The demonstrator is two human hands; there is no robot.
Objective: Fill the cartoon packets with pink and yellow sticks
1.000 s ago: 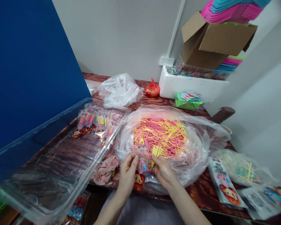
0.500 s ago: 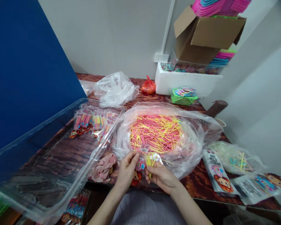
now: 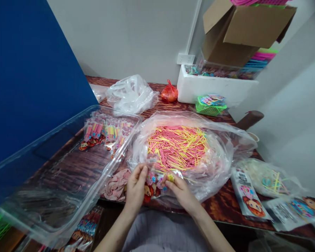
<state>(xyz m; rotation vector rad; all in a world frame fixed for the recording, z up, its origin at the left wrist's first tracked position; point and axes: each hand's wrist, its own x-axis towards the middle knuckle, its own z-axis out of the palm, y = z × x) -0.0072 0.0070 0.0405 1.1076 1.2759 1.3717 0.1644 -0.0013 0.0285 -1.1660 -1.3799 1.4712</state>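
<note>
Thumb and fingertips of my left hand [image 3: 137,185] are pinched together on the edge of a small clear printed packet [image 3: 150,179]. My right hand [image 3: 180,190] is closed around a bunch of thin yellow sticks [image 3: 170,177], with their ends showing above the fingers. More packets with cartoon heads [image 3: 148,191] lie between and under both hands, partly hidden. Just beyond the hands, a heap of pink and yellow sticks [image 3: 177,148] fills a wide open clear plastic bag [image 3: 219,159]. A crumpled pink cloth [image 3: 116,185] lies left of my left hand.
A large clear tub [image 3: 102,185] on the left holds filled packets [image 3: 94,131]. Behind are a white bag [image 3: 132,94], a red bag [image 3: 169,92], a green basket [image 3: 211,109] and a foam box [image 3: 212,87] under a cardboard box [image 3: 254,26]. Printed pouches [image 3: 248,196] lie right.
The yellow sticks, fanned upright before, now show mostly as ends above my right fingers. My hands are slightly farther apart, the left one shifted left. The camera view has tilted a little.
</note>
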